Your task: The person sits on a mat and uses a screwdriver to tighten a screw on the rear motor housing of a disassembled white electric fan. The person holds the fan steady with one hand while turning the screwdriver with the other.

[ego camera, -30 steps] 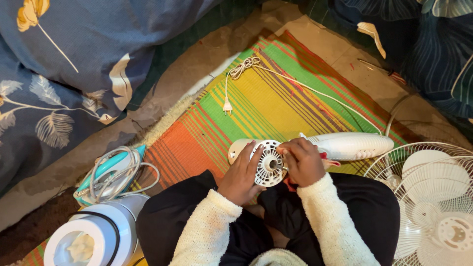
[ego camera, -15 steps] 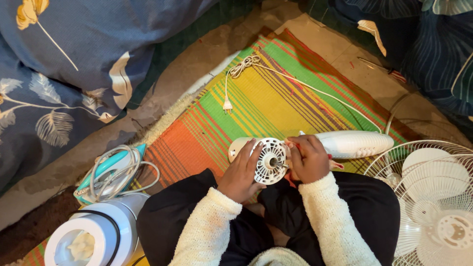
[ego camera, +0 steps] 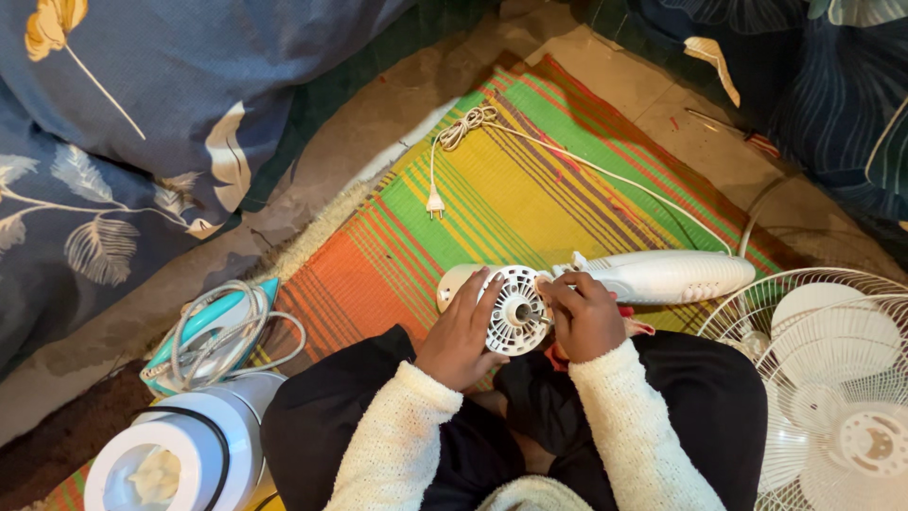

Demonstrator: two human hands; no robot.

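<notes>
Head view: the left hand (ego camera: 461, 331) and right hand (ego camera: 584, 317) clamp a round white vented motor cover (ego camera: 516, 310) from opposite sides, steadying it over the lap. The white fan body (ego camera: 662, 275) lies behind it near the striped mat's (ego camera: 492, 208) near edge.

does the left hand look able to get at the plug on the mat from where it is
Probably yes. The left hand rests on the round vent disc, and the plug lies farther out on the striped mat with only bare mat between them. It would have to let go of the disc and stretch forward.

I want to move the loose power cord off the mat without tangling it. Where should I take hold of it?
Probably at the bundled coil near the plug, coming from above: it lies flat on the striped mat, clear of both hands, and the loops there are already gathered.
</notes>
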